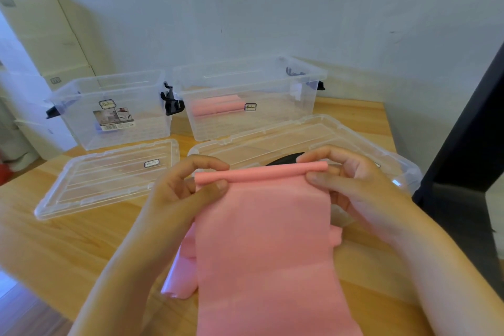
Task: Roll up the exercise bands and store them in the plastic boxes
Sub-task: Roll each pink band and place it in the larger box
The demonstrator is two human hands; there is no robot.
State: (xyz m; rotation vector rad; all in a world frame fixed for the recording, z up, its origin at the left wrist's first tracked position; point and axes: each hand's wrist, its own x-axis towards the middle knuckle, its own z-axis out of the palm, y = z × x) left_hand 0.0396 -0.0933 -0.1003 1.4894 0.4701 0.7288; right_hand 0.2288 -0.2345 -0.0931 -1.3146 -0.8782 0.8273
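Two hands work one pink exercise band (267, 248), its loose length draping toward the camera over the wooden table (68, 240). It looks thin, light and limp, probably a little slick, so the roll would likely slacken unless held at both ends. The left hand (177, 188) and right hand (354, 183) do just that, each pinching an end of the slim roll (261, 173) between thumb and fingers. The band is matte pink, crumpled along its left edge. Beyond lie the left lid (109, 174) and right lid (286, 139), both clear. Farthest stand the left box (81, 123) and the right box (259, 125), which holds what seem to be pink rolls (218, 108).
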